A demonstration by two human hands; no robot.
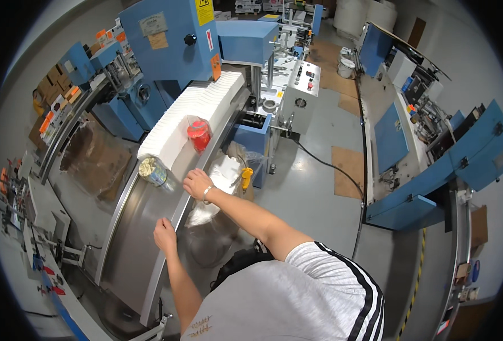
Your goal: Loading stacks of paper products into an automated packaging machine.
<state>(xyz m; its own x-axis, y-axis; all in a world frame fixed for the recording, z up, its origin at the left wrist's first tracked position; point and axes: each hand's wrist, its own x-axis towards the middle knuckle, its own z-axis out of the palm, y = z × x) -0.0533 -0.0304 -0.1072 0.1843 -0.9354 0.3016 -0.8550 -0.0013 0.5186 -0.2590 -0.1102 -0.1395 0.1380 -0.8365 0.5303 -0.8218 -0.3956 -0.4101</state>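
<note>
Left hand (165,236) and right hand (197,183) are held apart near the right edge of the metal trough (135,244); any grip cannot be told. Beyond them a white stack (192,108) is laid, with a clear jar (154,171) at its near end and a red container (199,135) on its right.

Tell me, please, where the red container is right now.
In the head view, the red container sits left of centre, beside the white stack and beyond the right hand.
</note>
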